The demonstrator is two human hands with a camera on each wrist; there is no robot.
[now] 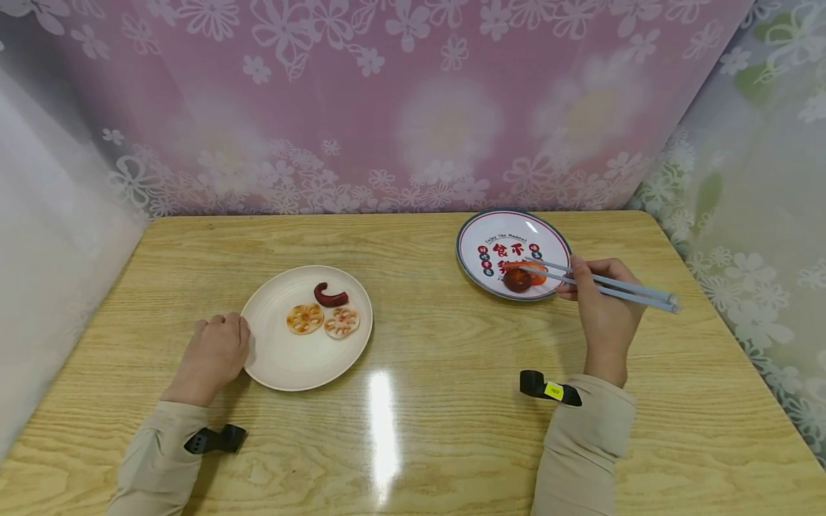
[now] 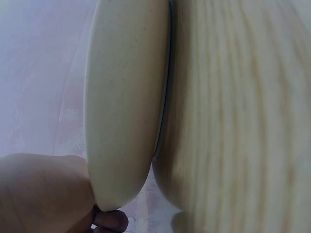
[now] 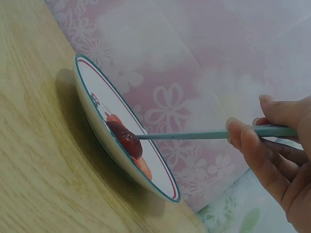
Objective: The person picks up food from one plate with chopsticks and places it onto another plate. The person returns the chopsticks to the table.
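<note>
At the left edge of a cream plate, my left hand grips the rim; the left wrist view shows fingertips by the plate's edge. On this plate lie two lotus root slices and a dark red curled tentacle. My right hand holds pale blue-grey chopsticks. Their tips reach over a white patterned plate, at an orange shrimp and a dark brown rounded food piece. Whether the tips pinch the shrimp I cannot tell.
Both plates stand on a wood-grain table, the patterned one near the back edge. A pink floral curtain hangs behind, with pale curtains at both sides. Black wrist straps sit on both sleeves.
</note>
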